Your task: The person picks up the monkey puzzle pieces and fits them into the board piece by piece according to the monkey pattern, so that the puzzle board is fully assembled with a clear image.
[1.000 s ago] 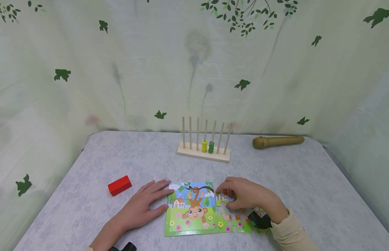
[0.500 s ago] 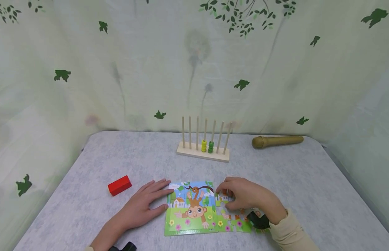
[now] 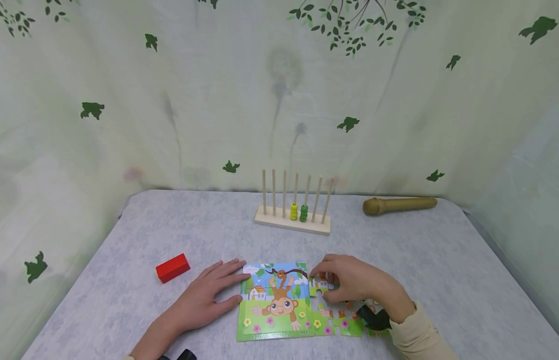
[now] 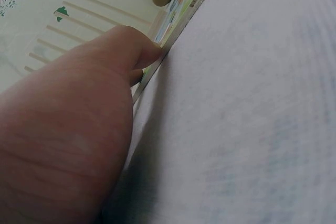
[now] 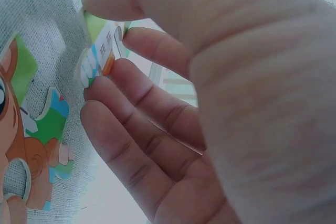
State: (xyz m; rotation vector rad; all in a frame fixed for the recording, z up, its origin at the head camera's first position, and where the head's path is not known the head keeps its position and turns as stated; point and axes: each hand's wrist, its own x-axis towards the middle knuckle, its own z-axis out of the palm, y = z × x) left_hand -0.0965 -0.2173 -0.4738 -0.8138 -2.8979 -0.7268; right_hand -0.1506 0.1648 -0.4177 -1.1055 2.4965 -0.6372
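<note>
A square monkey picture puzzle [image 3: 271, 327] lies flat in front of me. My left hand [image 3: 209, 295] rests along its left side, with the fingers straight and the fingertips and thumb at its edge; in the left wrist view the thumb [image 4: 139, 51] meets that edge. My right hand [image 3: 358, 280], just right of the picture, pinches a puzzle piece [image 5: 100, 51] with a small house on it between thumb and fingers. Several loose puzzle pieces [image 3: 324, 327] lie under and below that hand, partly hidden by it. A brown monkey piece [image 5: 39, 171] shows beside it in the right wrist view.
A red block [image 3: 172, 268] lies left of my left hand. Farther back stands a wooden peg rack [image 3: 292, 224] with yellow beads [image 3: 294, 211] and green beads [image 3: 304, 213]. A brown wooden stick [image 3: 401, 205] with a rounded head lies at the back right.
The head view has shifted very slightly. Both hands keep nearly the same places, and the right hand still pinches the house piece beside the picture.
</note>
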